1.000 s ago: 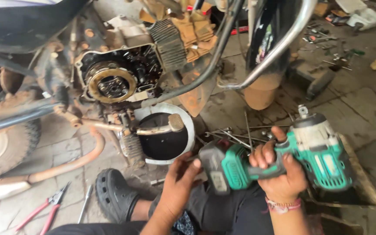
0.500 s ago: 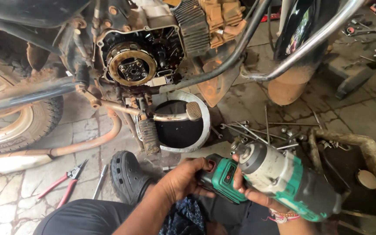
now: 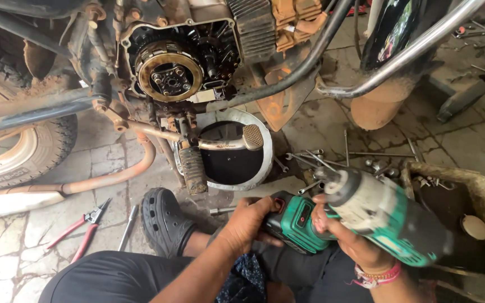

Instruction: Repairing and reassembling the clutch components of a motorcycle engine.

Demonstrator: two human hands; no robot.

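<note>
Just below the oil pan (image 3: 265, 168), green impact wrench (image 3: 360, 216) gripped by both hands: left hand (image 3: 248, 224) clamped on battery end, right hand (image 3: 346, 241) on handle. Bare floor leftward, up to red pliers (image 3: 79, 230).

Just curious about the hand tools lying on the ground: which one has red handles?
The pliers on the paving left of the black shoe; the slim tool beside them and the long rods farther right are bare metal.
</note>
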